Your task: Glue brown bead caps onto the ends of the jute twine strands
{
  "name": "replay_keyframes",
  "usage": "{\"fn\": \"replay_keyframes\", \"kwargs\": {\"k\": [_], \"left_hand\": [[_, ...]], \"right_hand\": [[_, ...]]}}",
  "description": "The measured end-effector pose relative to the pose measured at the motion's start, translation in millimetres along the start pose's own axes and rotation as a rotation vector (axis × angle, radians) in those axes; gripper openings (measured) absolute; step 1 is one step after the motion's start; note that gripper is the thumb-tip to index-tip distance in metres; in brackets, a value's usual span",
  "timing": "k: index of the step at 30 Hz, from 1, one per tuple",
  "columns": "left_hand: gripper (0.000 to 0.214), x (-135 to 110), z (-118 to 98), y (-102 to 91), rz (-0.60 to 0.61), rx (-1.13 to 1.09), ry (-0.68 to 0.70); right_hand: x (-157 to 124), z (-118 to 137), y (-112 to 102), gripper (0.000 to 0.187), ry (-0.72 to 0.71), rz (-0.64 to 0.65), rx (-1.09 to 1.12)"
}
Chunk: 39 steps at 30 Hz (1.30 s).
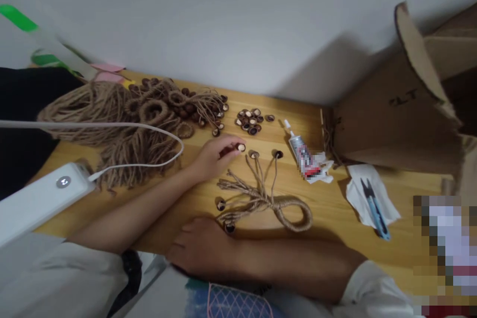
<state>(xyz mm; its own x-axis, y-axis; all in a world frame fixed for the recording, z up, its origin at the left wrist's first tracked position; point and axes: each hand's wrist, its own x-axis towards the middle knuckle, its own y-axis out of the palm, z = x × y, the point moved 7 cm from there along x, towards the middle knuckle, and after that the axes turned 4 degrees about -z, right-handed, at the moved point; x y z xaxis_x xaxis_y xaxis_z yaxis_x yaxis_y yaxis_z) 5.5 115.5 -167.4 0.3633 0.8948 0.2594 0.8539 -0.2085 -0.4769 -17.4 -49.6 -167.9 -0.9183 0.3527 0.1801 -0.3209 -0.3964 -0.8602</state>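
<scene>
My left hand pinches a small brown nutshell with a pale inside between thumb and fingertips, just above the wooden table. Beside it lies a twine tassel with a wrapped loop; its strands fan out, several ending in shells such as the dark shell and the pale shell. My right hand rests at the table's near edge, back up, fingers curled and partly hidden. Close to its knuckles sits another shell. Whether it holds anything is hidden.
Piled twine tassels lie left, with a cluster of shells behind. A glue tube and blue-handled thread snips on white tissue lie right, near a cardboard box. A cabled white power bank is at left.
</scene>
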Motion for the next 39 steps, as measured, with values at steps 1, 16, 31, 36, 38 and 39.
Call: {"fn": "replay_keyframes", "kwargs": {"k": [1, 16, 31, 36, 38, 39], "left_hand": [[0.021, -1, -1, -0.4, -0.001, 0.01, 0.015], [0.018, -5, -6, -0.4, 0.047, 0.086, 0.098], [0.017, -3, -3, -1.9, 0.01, 0.029, 0.024], [0.019, -3, 0, -2.8, -0.021, 0.002, -0.015], [0.02, -2, 3, -1.7, -0.021, -0.032, -0.033], [0.02, -2, 5, -2.2, -0.037, -0.055, -0.055]], "right_hand": [[-1, 0, 1, 0.019, -0.004, -0.011, 0.009], [-5, -6, 1, 0.018, 0.016, -0.139, 0.078], [1, -1, 2, 0.018, 0.039, -0.112, -0.022], [-14, -1, -73, 0.025, 0.055, -0.636, -0.148], [-32, -24, -106, 0.022, 0.253, -0.721, -0.284], [-44, -41, -120, 0.023, 0.416, -0.733, -0.378]]}}
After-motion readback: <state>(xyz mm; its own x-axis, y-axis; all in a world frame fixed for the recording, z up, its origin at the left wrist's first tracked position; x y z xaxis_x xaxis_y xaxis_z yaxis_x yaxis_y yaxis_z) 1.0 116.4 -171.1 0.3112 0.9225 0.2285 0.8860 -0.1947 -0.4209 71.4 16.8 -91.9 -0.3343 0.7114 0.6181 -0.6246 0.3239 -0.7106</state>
